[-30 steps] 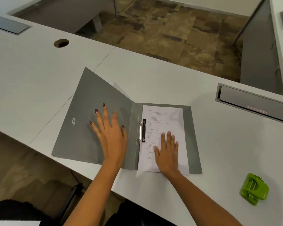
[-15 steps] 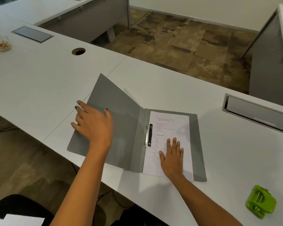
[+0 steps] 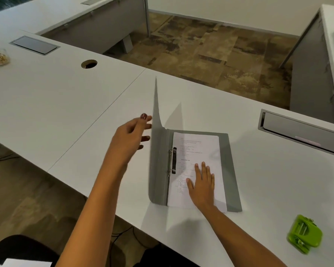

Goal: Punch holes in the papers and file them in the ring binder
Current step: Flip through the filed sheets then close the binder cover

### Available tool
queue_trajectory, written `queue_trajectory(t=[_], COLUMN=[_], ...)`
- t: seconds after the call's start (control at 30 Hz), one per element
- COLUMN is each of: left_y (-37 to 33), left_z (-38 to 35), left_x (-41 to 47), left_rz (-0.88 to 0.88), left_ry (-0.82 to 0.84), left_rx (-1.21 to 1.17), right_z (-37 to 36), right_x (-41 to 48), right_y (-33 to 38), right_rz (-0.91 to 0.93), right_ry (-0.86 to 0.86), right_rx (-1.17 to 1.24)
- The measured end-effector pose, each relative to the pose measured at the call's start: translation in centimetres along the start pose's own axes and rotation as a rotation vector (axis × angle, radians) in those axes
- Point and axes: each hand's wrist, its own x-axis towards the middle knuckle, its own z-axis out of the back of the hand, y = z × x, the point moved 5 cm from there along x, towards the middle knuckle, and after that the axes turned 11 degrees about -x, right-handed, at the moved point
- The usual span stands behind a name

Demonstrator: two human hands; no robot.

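Observation:
A grey ring binder (image 3: 232, 170) lies near the front edge of the white desk (image 3: 66, 105). Its front cover (image 3: 158, 151) stands nearly upright, seen almost edge-on. My left hand (image 3: 130, 139) is against the outer side of that cover, fingers spread and pushing on it. Printed white papers (image 3: 197, 149) sit on the binder's metal rings (image 3: 172, 160). My right hand (image 3: 201, 185) rests flat on the lower part of the papers, fingers apart. A green hole punch (image 3: 305, 234) sits on the desk at the lower right, apart from both hands.
A grey cable tray (image 3: 297, 130) is set into the desk at the right. A round cable hole (image 3: 89, 64) and a flat grey hatch (image 3: 35, 45) lie at the back left. A small clear bowl (image 3: 0, 56) stands at the far left edge.
My left hand slid to the cover's outer edge and swung the cover up from flat to nearly upright. My right hand stayed pressed on the papers.

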Motion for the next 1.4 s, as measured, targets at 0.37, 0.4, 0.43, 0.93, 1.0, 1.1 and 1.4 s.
queue_trajectory(t=[0.37,0.4,0.43,0.93,1.0,1.1,1.4], left_y=[7.4,8.0,8.7,18.8,19.7,20.7,22.9], left_z=[-9.8,-10.5,-11.2,-15.5,-15.8,-16.0,-16.4], left_x=[-2.1,-2.1,-2.1,-1.5,-1.5,-1.2,-0.8], left_rz=[-0.371,-0.387,-0.397,-0.42,-0.432,-0.443,-0.498], left_ry=[0.161,0.184,0.207,0.389,0.392,0.403,0.46], left_rx=[0.141,0.217,0.295,0.94,0.992,1.053,1.233], right_z=[7.9,8.9,9.9,11.1,9.4,7.5,2.7], right_x=[0.9,0.8,0.7,-1.3,-1.6,-2.1,-1.9], right_y=[-4.7,-5.2,-5.7,-8.3,-7.7,-7.2,-5.5], right_rz=[-0.39,-0.374,-0.355,-0.326,-0.347,-0.379,-0.122], right_ry=[0.136,0.125,0.11,-0.191,-0.197,-0.187,-0.122], right_rx=[1.336,1.404,1.458,0.582,0.462,0.308,0.091])
